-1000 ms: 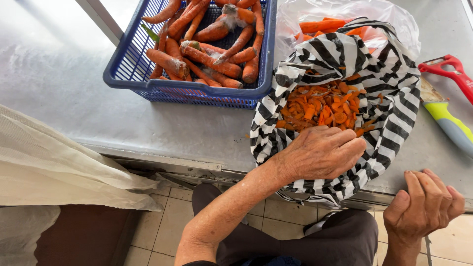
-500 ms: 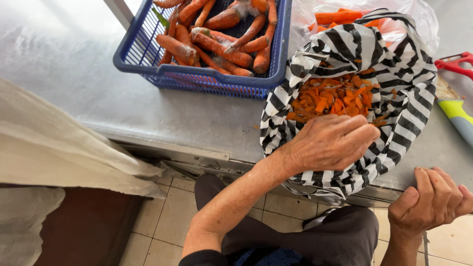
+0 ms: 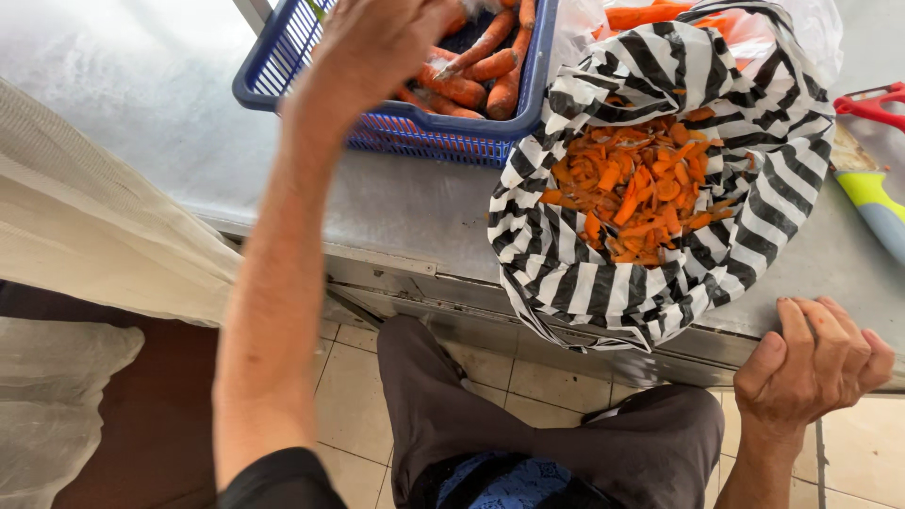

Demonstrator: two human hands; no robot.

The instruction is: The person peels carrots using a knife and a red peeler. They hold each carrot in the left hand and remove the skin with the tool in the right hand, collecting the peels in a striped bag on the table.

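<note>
My left hand (image 3: 377, 42) reaches up over the blue plastic basket (image 3: 396, 123) of whole carrots (image 3: 471, 80). Its fingertips run off the top of the frame, so I cannot tell whether they hold a carrot. A black-and-white striped bag (image 3: 603, 283) lies open on the table's front edge, with orange carrot peelings (image 3: 632, 193) inside. My right hand (image 3: 811, 363) is curled over the steel table's edge (image 3: 848, 316), just right of the bag, with nothing else in it.
The steel table (image 3: 151, 104) stretches to the left. A green-handled peeler (image 3: 872, 203) and a red tool (image 3: 872, 102) lie at the right. A clear bag with carrots (image 3: 650, 14) sits behind the striped bag. A pale sack (image 3: 94, 245) hangs at the left, above the tiled floor.
My left hand has left the rim of the striped bag and swung up and left to the carrot basket. My right hand stays on the table edge.
</note>
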